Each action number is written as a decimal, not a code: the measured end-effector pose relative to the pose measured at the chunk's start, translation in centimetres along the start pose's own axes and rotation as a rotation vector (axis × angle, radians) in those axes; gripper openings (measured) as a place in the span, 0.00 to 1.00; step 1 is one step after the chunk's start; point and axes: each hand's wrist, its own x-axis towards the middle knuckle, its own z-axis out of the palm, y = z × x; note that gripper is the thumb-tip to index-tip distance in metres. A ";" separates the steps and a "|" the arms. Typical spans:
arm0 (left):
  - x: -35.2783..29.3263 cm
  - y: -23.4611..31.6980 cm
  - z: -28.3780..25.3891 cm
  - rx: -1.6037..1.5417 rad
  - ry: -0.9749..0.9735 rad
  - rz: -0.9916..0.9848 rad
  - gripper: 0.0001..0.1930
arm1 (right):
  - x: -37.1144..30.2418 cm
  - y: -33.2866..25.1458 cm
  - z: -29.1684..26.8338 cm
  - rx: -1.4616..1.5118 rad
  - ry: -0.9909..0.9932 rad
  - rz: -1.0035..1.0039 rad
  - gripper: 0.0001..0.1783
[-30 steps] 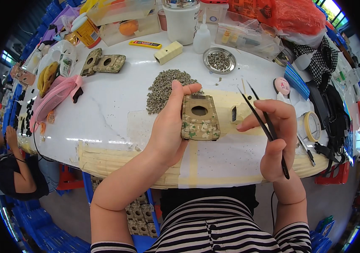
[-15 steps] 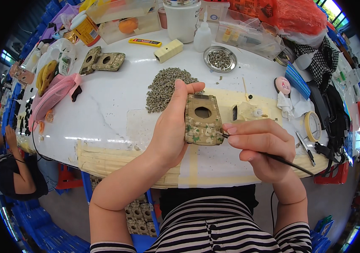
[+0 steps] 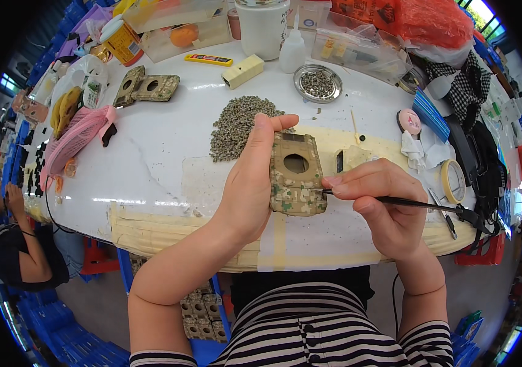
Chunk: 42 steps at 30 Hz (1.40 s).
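My left hand [image 3: 244, 177] grips a camouflage-patterned model tank hull [image 3: 297, 199] by its left side, fingers behind it and the index finger stretched past its top. The hull has a round hole in its upper part and is held up over the near part of the table. My right hand [image 3: 389, 205] pinches a slim black tool that looks like tweezers [image 3: 404, 202]. Its thin tip reaches the hull's lower right face. Whether the tip holds a small piece is too small to tell. Beyond my left hand lies a heap of tiny camouflage-coloured parts [image 3: 236, 125].
A round metal dish [image 3: 318, 84] holds more small parts. Two more hulls [image 3: 154, 87] lie at the far left, near a pink mesh pouch [image 3: 80, 144]. Masking tape [image 3: 454, 181] and a craft knife [image 3: 443, 214] lie right. A co-worker [image 3: 25, 244] sits at left.
The hull has tipped and shifted slightly nearer me. My right hand has turned, so the tweezers lie flatter and their tip sits farther left on the hull.
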 end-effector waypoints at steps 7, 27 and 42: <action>0.0 -0.1 0.0 -0.020 -0.002 -0.008 0.30 | 0.0 0.2 -0.1 0.017 -0.001 0.010 0.07; 0.0 -0.2 -0.2 -0.017 -0.042 -0.017 0.30 | -0.1 0.3 0.0 0.088 0.018 0.032 0.06; -0.1 0.1 -0.1 -0.019 -0.054 -0.057 0.30 | -0.2 0.3 -0.1 0.130 0.051 0.024 0.07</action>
